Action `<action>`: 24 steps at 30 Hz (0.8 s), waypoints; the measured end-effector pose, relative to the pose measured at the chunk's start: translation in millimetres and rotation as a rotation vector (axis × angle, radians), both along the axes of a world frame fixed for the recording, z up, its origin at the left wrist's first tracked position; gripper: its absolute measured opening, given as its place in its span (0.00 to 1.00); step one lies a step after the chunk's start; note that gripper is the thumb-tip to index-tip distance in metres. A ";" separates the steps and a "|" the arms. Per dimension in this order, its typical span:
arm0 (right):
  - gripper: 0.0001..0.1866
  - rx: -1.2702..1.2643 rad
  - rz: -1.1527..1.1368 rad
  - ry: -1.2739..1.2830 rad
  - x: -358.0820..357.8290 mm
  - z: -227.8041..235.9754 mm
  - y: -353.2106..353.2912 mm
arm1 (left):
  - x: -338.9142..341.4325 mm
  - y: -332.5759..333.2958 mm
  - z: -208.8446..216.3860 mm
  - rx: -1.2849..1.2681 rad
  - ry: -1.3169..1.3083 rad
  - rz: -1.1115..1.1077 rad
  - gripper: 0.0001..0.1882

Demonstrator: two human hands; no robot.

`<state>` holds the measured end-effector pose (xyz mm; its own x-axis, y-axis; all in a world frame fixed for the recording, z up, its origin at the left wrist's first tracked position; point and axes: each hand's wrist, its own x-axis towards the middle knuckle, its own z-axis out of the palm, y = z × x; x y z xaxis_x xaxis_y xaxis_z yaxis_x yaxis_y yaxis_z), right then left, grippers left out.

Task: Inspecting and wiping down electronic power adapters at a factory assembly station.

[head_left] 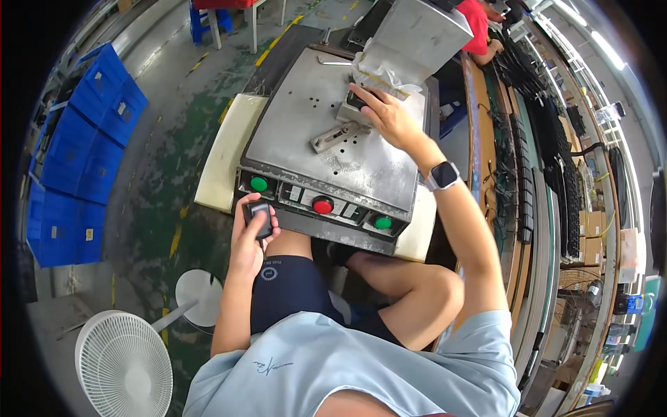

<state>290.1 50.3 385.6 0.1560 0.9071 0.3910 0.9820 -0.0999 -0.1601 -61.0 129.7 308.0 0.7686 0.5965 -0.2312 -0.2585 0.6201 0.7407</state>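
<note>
My left hand (247,244) is closed around a small black handheld device (260,208), its thumb lying on the front and a thin dark cord below. It is just in front of the machine's left green button (259,183). My right hand (394,121) reaches over the flat metal machine table (299,118), fingers stretched out above a metal block (347,113). A dark piece (356,94) shows at the fingertips; whether they touch it, I cannot tell. Nearer me, a slotted metal clamp (335,138) lies on the plate beside the block.
A red button (322,205) and another green button (382,222) line the machine's front. Behind my right hand stands a grey box-shaped machine head (431,35) with crumpled white sheeting (389,68). Blue bins (87,125), a white fan (125,365) and a conveyor line (524,174) flank me.
</note>
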 end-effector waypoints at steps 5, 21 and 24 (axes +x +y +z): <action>0.47 -0.478 -0.125 -0.105 -59.5 18.0 -65.8 | 8.2 27.4 -35.8 0.879 0.358 0.187 0.24; 0.16 0.201 -0.131 0.651 -115.9 88.6 -221.8 | 94.0 -76.8 84.3 0.953 -0.247 -0.600 0.31; 0.16 0.345 -0.577 0.294 -76.6 141.2 -326.1 | 73.9 -77.2 71.6 0.921 -0.193 -0.765 0.34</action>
